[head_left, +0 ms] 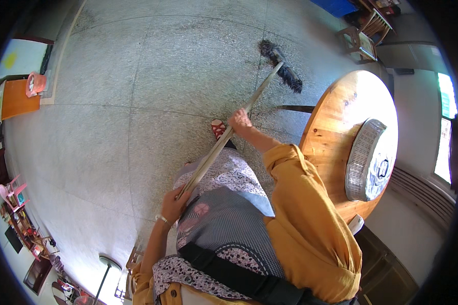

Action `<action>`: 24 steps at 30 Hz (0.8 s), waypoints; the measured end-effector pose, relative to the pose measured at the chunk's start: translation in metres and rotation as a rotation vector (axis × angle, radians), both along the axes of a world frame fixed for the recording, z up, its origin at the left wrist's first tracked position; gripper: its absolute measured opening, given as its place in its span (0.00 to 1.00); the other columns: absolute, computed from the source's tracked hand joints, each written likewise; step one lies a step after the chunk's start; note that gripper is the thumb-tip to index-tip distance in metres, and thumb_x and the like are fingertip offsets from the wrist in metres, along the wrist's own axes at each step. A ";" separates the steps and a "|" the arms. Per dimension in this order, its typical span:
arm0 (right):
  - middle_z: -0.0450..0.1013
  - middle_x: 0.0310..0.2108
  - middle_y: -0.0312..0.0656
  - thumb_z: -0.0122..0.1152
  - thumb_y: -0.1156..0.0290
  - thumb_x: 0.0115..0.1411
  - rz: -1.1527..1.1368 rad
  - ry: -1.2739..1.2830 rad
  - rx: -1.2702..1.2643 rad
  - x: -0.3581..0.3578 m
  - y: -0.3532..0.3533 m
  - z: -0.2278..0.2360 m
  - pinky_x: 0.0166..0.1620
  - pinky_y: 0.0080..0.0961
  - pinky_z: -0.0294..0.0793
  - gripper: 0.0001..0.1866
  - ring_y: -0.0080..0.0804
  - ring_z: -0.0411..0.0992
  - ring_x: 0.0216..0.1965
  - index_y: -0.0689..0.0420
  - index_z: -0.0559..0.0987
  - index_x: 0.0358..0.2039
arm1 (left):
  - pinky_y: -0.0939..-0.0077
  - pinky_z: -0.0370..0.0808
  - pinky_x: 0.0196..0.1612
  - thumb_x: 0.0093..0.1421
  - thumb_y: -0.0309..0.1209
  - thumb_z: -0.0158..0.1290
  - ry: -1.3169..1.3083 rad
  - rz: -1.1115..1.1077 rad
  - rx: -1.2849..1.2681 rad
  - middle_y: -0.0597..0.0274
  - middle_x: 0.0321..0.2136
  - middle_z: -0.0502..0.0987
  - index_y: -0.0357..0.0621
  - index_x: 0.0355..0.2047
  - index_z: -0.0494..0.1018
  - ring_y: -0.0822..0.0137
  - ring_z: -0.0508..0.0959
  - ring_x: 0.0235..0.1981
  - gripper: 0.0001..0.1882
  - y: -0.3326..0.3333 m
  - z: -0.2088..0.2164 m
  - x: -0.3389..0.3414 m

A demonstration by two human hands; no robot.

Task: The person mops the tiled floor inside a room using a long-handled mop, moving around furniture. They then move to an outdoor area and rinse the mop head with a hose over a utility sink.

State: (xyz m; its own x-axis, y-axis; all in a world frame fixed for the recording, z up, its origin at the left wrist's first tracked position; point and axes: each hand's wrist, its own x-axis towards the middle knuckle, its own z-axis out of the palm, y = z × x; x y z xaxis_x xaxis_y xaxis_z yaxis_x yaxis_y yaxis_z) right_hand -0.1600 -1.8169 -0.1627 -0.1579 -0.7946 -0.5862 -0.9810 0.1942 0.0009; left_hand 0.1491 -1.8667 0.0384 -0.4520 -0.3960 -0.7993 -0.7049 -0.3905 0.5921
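A long-handled mop (pixel 208 161) slants from my waist up and to the right across the floor. Its pale wooden handle ends in a dark, shaggy, wide head (pixel 289 75) resting on the speckled floor. My left hand (pixel 174 204), with a bracelet at the wrist, is closed round the handle's near end by my apron. Farther along, my right hand (pixel 240 121) grips the handle about midway, its arm reaching forward in a rolled mustard sleeve. One foot in a red sandal (pixel 218 129) shows just under the handle.
To my right stands a round wooden table (pixel 323 137) carrying a silvery basket-like cover (pixel 364 160); one dark leg juts towards the mop. Wooden chairs (pixel 364 43) stand far right. An orange-brown cabinet (pixel 20 99) is at far left, with a pink stool (pixel 15 194) nearer.
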 end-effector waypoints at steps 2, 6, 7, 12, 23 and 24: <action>0.67 0.37 0.40 0.50 0.67 0.46 0.010 -0.061 0.004 0.032 -0.007 0.007 0.53 0.42 0.45 0.13 0.38 0.58 0.46 0.49 0.74 0.35 | 0.85 0.57 0.13 0.51 0.36 0.49 0.033 -0.023 -0.133 0.70 0.10 0.63 0.37 0.41 0.68 0.82 0.61 0.11 0.19 0.012 -0.010 0.044; 0.68 0.28 0.40 0.51 0.66 0.44 0.162 0.003 -0.206 0.128 0.007 -0.033 0.50 0.47 0.46 0.08 0.41 0.61 0.40 0.48 0.77 0.26 | 0.87 0.58 0.13 0.51 0.34 0.48 -0.128 0.152 0.039 0.70 0.13 0.66 0.36 0.41 0.67 0.81 0.61 0.12 0.19 0.027 0.022 0.125; 0.68 0.30 0.40 0.51 0.65 0.45 0.232 -0.080 -0.094 0.149 -0.003 0.006 0.49 0.50 0.45 0.09 0.43 0.60 0.43 0.48 0.77 0.27 | 0.87 0.58 0.13 0.52 0.34 0.48 -0.198 0.175 0.061 0.70 0.13 0.66 0.37 0.41 0.67 0.81 0.62 0.12 0.18 0.030 0.045 0.139; 0.67 0.29 0.37 0.51 0.65 0.46 0.291 -0.393 -0.015 0.272 -0.013 0.051 0.48 0.55 0.42 0.08 0.42 0.61 0.42 0.47 0.75 0.28 | 0.87 0.62 0.17 0.52 0.31 0.47 -0.269 0.001 -0.223 0.72 0.16 0.67 0.39 0.41 0.68 0.80 0.65 0.16 0.16 0.066 0.091 0.268; 0.66 0.32 0.37 0.53 0.67 0.45 0.468 -0.394 -0.109 0.252 -0.026 0.037 0.48 0.46 0.46 0.07 0.37 0.61 0.43 0.46 0.73 0.28 | 0.88 0.59 0.15 0.53 0.37 0.46 -0.457 0.205 -0.144 0.71 0.13 0.65 0.42 0.34 0.69 0.81 0.63 0.13 0.13 0.074 0.090 0.230; 0.65 0.32 0.37 0.52 0.67 0.45 0.464 -0.382 -0.093 0.234 -0.034 0.031 0.48 0.46 0.47 0.08 0.37 0.61 0.43 0.45 0.73 0.29 | 0.88 0.59 0.15 0.53 0.37 0.46 -0.417 0.184 -0.155 0.71 0.13 0.65 0.43 0.34 0.69 0.81 0.62 0.13 0.13 0.068 0.081 0.214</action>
